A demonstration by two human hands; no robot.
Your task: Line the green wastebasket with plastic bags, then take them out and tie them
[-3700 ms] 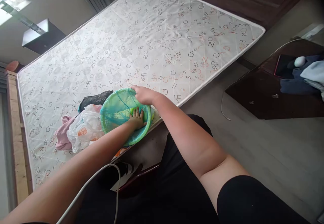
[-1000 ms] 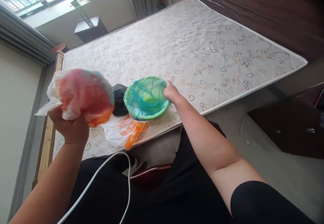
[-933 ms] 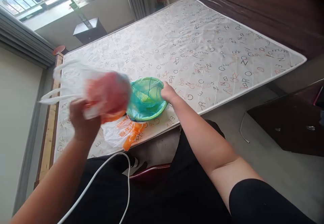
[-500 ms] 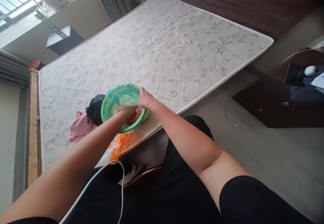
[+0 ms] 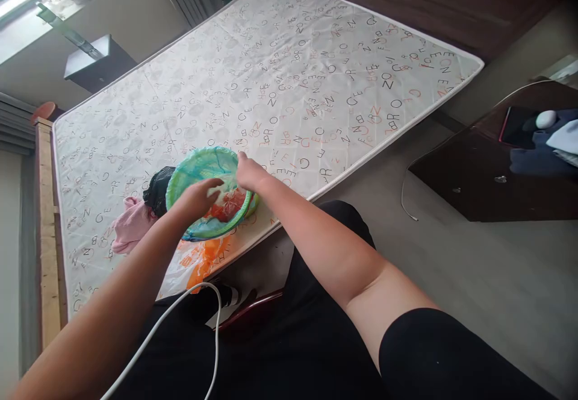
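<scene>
A green plastic basket (image 5: 246, 212) sits near the mattress edge, lined with a thin teal plastic bag (image 5: 198, 162) that drapes over much of its rim. Crumpled red and orange plastic bags (image 5: 229, 205) lie inside. My right hand (image 5: 251, 173) is closed over the basket's right rim, fingertips partly hidden. Above the basket's opening hovers my left hand (image 5: 201, 198), its thumb and fingers apart and holding nothing I can see. Beside the basket are a black plastic bag (image 5: 157, 190), a pink cloth (image 5: 132, 224) and an orange-and-white plastic bag (image 5: 205, 261).
The letter-printed mattress (image 5: 289, 81) fills the middle, with a wooden bed rail (image 5: 46, 225) at left. At right stands a dark cabinet (image 5: 478, 171) with clothes on top. A white cable (image 5: 180, 297) hangs across my lap. Near the window is a nightstand (image 5: 97, 65).
My left hand has lifted from the red bags in the basket and moved left, its fingers opening. More teal bag now covers the rim. My right hand stays at the rim.
</scene>
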